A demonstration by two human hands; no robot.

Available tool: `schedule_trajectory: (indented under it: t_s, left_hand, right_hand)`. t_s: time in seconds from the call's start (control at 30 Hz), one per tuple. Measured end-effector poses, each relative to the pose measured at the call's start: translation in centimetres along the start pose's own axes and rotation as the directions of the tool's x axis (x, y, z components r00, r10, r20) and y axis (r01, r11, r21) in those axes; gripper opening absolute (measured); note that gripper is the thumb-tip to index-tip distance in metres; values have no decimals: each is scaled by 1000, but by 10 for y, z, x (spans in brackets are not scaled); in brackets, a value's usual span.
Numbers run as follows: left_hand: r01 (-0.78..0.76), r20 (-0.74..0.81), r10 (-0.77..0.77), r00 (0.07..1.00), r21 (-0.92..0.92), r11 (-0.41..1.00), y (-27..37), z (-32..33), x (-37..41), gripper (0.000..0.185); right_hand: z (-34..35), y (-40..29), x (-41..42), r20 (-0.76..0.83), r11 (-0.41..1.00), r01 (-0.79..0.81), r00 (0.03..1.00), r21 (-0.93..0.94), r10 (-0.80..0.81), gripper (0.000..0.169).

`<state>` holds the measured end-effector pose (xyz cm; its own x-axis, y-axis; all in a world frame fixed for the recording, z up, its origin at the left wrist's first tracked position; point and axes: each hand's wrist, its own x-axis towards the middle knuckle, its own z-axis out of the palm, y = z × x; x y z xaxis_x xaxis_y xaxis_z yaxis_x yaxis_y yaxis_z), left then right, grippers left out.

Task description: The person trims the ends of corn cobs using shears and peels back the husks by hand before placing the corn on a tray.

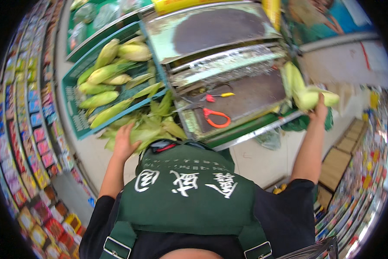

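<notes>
At the right, my right hand (319, 110) is closed around an ear of corn (307, 97) with pale green husk, beside the metal stand's right end. At the left, my left hand (126, 139) has its fingers apart over a heap of loose corn husks (148, 132); whether it touches them is unclear. Several ears of corn in husk (106, 74) lie in a teal plastic crate (71, 106) beyond that hand. Orange-handled scissors (217, 118) rest on the stand's dark lower shelf (252, 94), near a tool with a red and yellow handle (219, 96).
Upper tray (218, 30) of the stand rises at the back. Its metal front edge (262, 129) runs close to my apron (187, 200). Packed goods shelves (28, 113) line the left, and cardboard boxes (333, 165) stand at the right. Plastic bags (268, 139) hang below the edge.
</notes>
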<state>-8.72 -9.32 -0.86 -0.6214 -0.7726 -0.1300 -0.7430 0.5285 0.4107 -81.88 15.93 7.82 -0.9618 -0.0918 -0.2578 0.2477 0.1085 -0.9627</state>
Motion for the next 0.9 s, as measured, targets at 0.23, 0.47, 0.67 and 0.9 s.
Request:
schedule_trajectory:
  t_s: [0.23, 0.47, 0.67, 0.9]
  left_hand:
    - [351, 149, -329, 933, -585, 731, -36, -26, 89, 27]
    - [260, 425, -390, 817, 332, 907, -192, 14, 137, 51]
    - [203, 621, -447, 643, 425, 882, -211, 50, 156, 70]
    - [150, 431, -153, 889, 40, 988, -143, -64, 148, 82]
  right_hand:
    - [5, 34, 114, -45, 789, 132, 979, -601, -198, 63]
    - [183, 9, -218, 980, 193, 978, -47, 85, -193, 56]
    - [197, 38, -278, 984, 116, 990, -91, 74, 152, 61]
    - [186, 31, -281, 930, 29, 996, 71, -88, 361, 67]
